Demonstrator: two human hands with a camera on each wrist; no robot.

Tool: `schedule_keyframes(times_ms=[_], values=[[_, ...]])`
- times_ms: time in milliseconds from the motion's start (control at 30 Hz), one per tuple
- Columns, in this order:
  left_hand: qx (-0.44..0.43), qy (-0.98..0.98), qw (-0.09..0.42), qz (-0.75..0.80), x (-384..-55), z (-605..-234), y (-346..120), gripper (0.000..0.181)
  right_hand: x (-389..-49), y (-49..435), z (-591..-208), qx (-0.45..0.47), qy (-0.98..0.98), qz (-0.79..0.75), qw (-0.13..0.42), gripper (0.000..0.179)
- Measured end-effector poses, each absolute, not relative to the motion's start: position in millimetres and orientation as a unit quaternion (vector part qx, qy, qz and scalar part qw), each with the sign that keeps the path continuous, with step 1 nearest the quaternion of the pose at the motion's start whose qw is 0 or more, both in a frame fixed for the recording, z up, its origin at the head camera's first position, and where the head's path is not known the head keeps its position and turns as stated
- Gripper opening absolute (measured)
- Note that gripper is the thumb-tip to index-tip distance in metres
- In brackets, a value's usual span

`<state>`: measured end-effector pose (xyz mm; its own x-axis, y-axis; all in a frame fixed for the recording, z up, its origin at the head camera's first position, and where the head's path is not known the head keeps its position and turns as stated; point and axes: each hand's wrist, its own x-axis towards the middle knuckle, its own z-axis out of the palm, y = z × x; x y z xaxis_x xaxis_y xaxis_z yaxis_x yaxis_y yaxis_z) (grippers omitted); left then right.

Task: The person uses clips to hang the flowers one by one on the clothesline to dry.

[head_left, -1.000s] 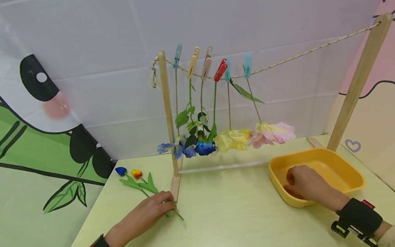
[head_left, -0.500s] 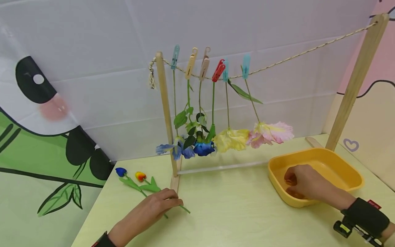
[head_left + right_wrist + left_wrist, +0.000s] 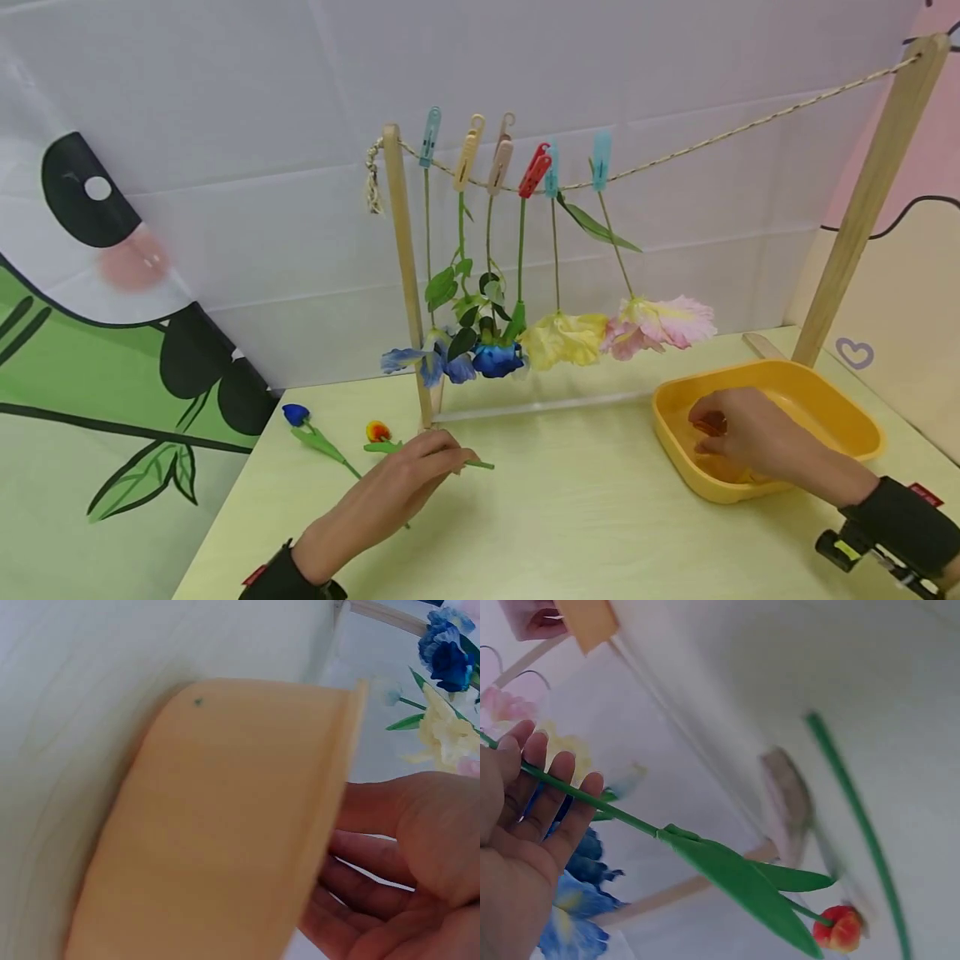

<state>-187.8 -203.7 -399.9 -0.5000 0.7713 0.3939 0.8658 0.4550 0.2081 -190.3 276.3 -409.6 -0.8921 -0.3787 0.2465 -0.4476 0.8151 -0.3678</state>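
Note:
My left hand pinches the green stem of a red-and-yellow tulip, raised a little over the table. In the left wrist view the stem crosses the fingers, and the leaf and flower head point away from the palm. A blue tulip lies on the table to the left, its stem running below this hand. My right hand reaches into a yellow basin with bent fingers. An orange-brown patch shows between its thumb and fingers; I cannot tell whether it is something held. The basin wall hides the fingertips in the right wrist view.
Behind the hands, a rope sags between two wooden posts. Several coloured clothespins on its left half hold flowers upside down, among them a yellow flower and a pink flower. The left post's foot stands near my left hand.
My left hand has moved right and up, lifting the red-and-yellow tulip away from the blue one. My right hand has stayed in the basin, its fingers shifting slightly.

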Motion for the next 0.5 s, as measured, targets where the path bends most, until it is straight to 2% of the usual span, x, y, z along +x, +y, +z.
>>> schedule_keyframes(times_ms=[200,500], values=[[-0.501,-0.809,0.129,-0.278,-186.2,-378.1,-174.8,0.038,-188.5,281.2,-390.5,0.219,-0.939,0.230,0.133,0.025],[-0.529,-0.737,0.156,-0.391,-185.5,-353.3,-127.1,0.025,-186.3,287.8,-356.7,0.220,-0.907,0.254,0.252,0.027]])
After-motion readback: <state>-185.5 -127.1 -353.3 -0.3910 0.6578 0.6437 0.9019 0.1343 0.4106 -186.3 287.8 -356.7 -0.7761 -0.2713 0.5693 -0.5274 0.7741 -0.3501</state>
